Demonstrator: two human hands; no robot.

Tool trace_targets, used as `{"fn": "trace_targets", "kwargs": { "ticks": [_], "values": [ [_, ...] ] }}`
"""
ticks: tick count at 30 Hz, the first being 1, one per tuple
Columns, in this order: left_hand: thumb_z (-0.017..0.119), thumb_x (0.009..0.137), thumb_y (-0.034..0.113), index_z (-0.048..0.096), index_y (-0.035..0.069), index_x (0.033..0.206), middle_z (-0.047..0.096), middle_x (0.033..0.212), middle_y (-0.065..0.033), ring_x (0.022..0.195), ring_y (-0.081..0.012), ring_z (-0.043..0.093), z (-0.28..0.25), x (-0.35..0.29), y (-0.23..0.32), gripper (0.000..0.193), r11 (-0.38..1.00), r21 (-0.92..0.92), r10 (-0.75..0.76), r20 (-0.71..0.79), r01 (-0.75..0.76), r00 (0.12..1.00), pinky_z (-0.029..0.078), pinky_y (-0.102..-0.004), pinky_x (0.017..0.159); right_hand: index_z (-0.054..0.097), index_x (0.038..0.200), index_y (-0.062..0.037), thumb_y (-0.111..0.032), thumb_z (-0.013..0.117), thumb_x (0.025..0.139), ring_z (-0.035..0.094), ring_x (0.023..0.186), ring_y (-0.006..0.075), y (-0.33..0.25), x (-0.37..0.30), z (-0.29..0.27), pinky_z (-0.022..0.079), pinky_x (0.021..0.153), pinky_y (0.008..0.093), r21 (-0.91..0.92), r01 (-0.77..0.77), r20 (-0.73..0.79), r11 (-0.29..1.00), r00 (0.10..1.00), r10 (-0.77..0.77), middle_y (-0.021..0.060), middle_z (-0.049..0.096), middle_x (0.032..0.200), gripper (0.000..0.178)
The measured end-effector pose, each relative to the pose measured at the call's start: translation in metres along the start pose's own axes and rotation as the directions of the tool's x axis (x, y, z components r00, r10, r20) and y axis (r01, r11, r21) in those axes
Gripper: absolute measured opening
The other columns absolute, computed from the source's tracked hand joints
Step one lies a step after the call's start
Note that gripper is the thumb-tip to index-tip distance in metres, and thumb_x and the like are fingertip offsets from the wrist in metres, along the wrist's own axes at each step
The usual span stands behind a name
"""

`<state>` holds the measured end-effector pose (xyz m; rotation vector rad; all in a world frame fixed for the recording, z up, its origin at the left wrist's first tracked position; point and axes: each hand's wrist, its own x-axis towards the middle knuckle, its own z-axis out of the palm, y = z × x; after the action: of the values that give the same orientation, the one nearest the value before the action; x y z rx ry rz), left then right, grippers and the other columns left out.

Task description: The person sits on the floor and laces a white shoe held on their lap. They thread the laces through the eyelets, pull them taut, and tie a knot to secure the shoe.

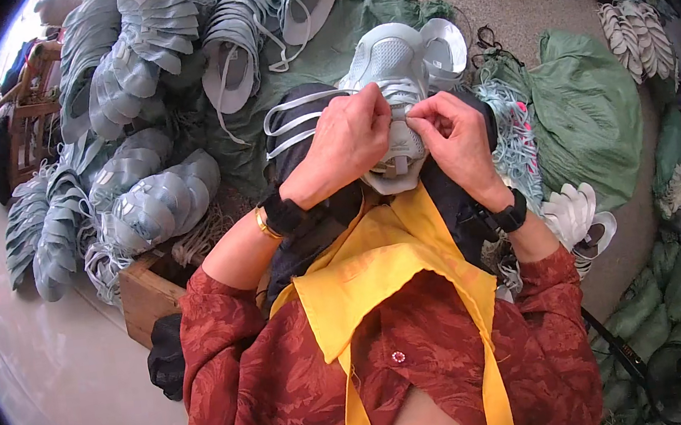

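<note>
A pale grey-blue sneaker upper (383, 55) rests across my lap with its toe pointing away, white lacing crossing its far half. My left hand (346, 136) is closed over the left side of the eyelet rows, its fingertips hidden from view. Loose loops of white shoelace (285, 128) spread to the left of that hand over dark cloth. At the right eyelet edge my right hand (458, 139) pinches thumb and forefinger together on what looks like the lace. The tongue (401, 151) shows between both hands.
Stacked grey-blue shoe uppers (134, 60) fill the left side, beside a wooden box (149, 297). Two more bundles with dangling laces (232, 74) lie ahead on green cloth. On the right are a bunch of pale laces (513, 130), a green sack (586, 121) and white uppers (569, 212).
</note>
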<state>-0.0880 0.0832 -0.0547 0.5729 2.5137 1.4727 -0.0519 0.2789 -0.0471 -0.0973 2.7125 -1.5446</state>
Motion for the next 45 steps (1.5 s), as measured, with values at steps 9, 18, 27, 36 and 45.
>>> {"fn": "trace_targets", "kwargs": {
  "ticks": [9,18,27,36,45],
  "values": [
    [0.069,0.084,0.009,0.063,-0.004,0.087,0.067,0.071,-0.0165,0.065,-0.0288,0.068,0.0,0.001,0.0,0.015,0.996,0.062,-0.065,-0.049,0.068,0.997,0.051,-0.0372,0.061,0.07,0.093,-0.0004,-0.005,0.075,0.088,0.064,0.067,0.0145,0.007,-0.003,-0.001,0.05,0.06,0.0285,0.059,0.058,0.015,0.997,0.998,-0.059,0.0081,0.067,0.084,0.008],
    [0.067,0.09,0.006,0.061,-0.002,0.091,0.059,0.07,-0.0057,0.064,-0.0116,0.053,-0.022,-0.007,0.008,0.01,0.999,0.017,-0.039,0.033,0.039,0.999,0.045,-0.0301,0.059,0.062,0.098,-0.002,-0.008,0.062,0.1,0.063,0.064,0.0106,0.015,-0.007,-0.041,0.052,0.056,0.0282,0.269,-0.188,0.14,0.945,0.978,0.155,0.0036,0.064,0.077,0.007],
    [0.064,0.097,0.005,0.06,0.002,0.093,0.056,0.077,0.0026,0.072,-0.0044,0.049,-0.073,-0.007,0.021,0.007,0.988,-0.072,-0.123,0.157,0.136,0.98,0.041,-0.0231,0.063,0.062,0.112,0.0026,-0.01,0.054,0.107,0.065,0.092,0.013,0.053,-0.015,-0.152,0.061,0.074,0.0261,0.99,-0.109,0.076,0.091,0.95,0.303,0.0132,0.063,0.11,0.016],
    [0.068,0.098,0.007,0.06,0.003,0.099,0.057,0.086,0.003,0.077,-0.0045,0.05,-0.054,-0.01,0.025,0.009,0.986,-0.15,-0.056,0.101,0.071,0.993,0.043,-0.021,0.066,0.059,0.112,0.0075,-0.009,0.058,0.105,0.056,0.082,0.0135,0.11,-0.026,-0.194,0.052,0.073,0.0265,0.926,0.066,-0.162,0.371,0.959,0.233,0.0119,0.064,0.103,0.018],
    [0.069,0.081,-0.002,0.057,0.001,0.101,0.063,0.098,-0.016,0.098,-0.0368,0.061,-0.023,-0.024,0.015,0.024,0.95,0.258,0.192,-0.046,-0.174,0.98,0.05,-0.0407,0.084,0.061,0.12,0.0053,-0.013,0.062,0.104,0.067,0.094,0.0159,0.27,-0.073,-0.284,0.057,0.086,0.0262,0.799,0.156,-0.491,0.581,0.727,0.479,0.0146,0.069,0.114,0.024]
  ]
}}
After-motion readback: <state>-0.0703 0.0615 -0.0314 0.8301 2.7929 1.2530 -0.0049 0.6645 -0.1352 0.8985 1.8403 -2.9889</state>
